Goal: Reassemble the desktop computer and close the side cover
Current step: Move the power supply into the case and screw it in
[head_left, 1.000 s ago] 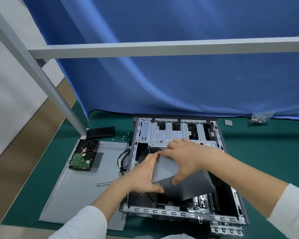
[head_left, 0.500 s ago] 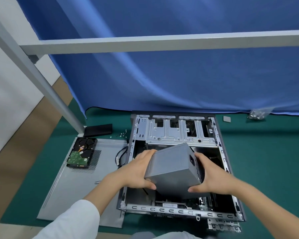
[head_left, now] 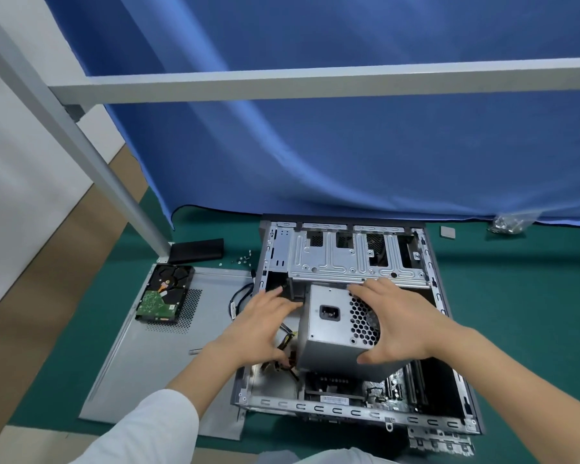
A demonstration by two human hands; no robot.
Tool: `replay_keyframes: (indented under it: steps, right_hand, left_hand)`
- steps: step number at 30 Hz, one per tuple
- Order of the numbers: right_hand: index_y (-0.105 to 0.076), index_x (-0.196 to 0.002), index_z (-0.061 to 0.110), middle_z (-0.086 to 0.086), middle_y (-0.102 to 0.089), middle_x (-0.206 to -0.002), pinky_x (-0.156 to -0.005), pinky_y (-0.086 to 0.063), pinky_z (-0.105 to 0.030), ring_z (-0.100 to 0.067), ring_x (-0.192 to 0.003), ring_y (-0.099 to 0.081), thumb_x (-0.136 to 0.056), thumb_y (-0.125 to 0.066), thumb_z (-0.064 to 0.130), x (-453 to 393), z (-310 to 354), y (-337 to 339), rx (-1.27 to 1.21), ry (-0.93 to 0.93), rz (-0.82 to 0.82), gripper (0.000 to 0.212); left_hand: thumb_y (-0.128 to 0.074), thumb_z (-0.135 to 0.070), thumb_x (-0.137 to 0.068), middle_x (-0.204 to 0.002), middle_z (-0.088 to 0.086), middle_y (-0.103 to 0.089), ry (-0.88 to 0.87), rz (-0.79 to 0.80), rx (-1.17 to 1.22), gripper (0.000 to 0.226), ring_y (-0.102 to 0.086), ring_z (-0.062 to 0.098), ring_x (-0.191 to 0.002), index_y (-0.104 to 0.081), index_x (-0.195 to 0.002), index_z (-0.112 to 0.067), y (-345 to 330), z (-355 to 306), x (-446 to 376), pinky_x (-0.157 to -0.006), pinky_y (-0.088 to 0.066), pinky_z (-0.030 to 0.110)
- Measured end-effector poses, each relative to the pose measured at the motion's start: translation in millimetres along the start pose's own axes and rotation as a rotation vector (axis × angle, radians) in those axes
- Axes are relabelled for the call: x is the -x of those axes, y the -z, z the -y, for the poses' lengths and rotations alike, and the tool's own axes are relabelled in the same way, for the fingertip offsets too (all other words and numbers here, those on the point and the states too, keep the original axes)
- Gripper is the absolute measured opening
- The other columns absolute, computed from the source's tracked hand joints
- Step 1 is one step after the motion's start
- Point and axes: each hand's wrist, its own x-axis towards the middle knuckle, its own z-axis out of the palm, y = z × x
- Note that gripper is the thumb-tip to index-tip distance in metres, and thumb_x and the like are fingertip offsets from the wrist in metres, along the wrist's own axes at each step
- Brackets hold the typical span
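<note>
Both hands are seen at the grey metal power supply box [head_left: 329, 333]: the right hand [head_left: 395, 326] grips it, hiding its honeycomb vent partly; the left hand [head_left: 258, 326] lies spread beside it, its contact unclear, inside the open grey computer case [head_left: 349, 411].

No text, brand or number can be read anywhere. A white sticker [head_left: 334, 399] on the motherboard near the front rail of the computer case [head_left: 349, 411] carries print too small to make out. A pale label on the hard drive [head_left: 163, 298] is likewise illegible.
</note>
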Motion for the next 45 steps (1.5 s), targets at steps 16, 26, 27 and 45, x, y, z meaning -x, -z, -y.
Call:
replay_keyframes:
  steps: [16,26,27,45]
  right_hand:
    - [-0.002,-0.149,0.026,0.004,-0.027,-0.140,-0.108,-0.026,-0.038,-0.020,-0.130,-0.024,-0.055,-0.057,0.083,-20,18,-17,0.183,0.031,0.116,0.122]
    - [-0.035,-0.141,0.022,-0.003,-0.041,-0.131,-0.103,-0.037,-0.043,-0.022,-0.125,-0.039,-0.090,-0.045,0.060,-124,93,-1,-0.128,0.055,0.206,0.063]
    - [-0.043,-0.133,0.019,-0.004,-0.044,-0.123,-0.099,-0.040,-0.041,-0.022,-0.118,-0.043,-0.093,-0.048,0.050,-135,100,-6,-0.143,0.034,0.220,0.051]
    - [-0.040,-0.111,0.026,0.012,-0.049,-0.089,-0.060,-0.039,-0.031,-0.012,-0.073,-0.052,-0.093,-0.051,0.042,-174,106,-30,-0.242,-0.059,0.122,0.027]
  left_hand:
    - [-0.038,-0.032,-0.101,-0.145,-0.017,-0.030,0.183,-0.403,0.418,0.038,-0.026,-0.004,-0.134,-0.043,-0.138,-0.024,-23,23,27,-0.109,-0.020,0.016]
    - [-0.053,-0.001,-0.089,-0.122,0.011,-0.057,0.562,-0.157,0.353,0.033,-0.051,0.024,-0.115,-0.060,-0.120,-0.008,-63,118,65,-0.101,-0.035,0.027]
    - [-0.054,-0.003,-0.089,-0.123,0.011,-0.056,0.533,-0.090,0.307,0.034,-0.049,0.024,-0.117,-0.060,-0.122,-0.009,-67,125,65,-0.102,-0.034,0.027]
    - [-0.043,-0.006,-0.098,-0.113,0.014,-0.052,0.577,-0.164,0.438,0.019,-0.048,0.025,-0.106,-0.050,-0.114,0.001,-72,150,42,-0.090,-0.038,0.030]
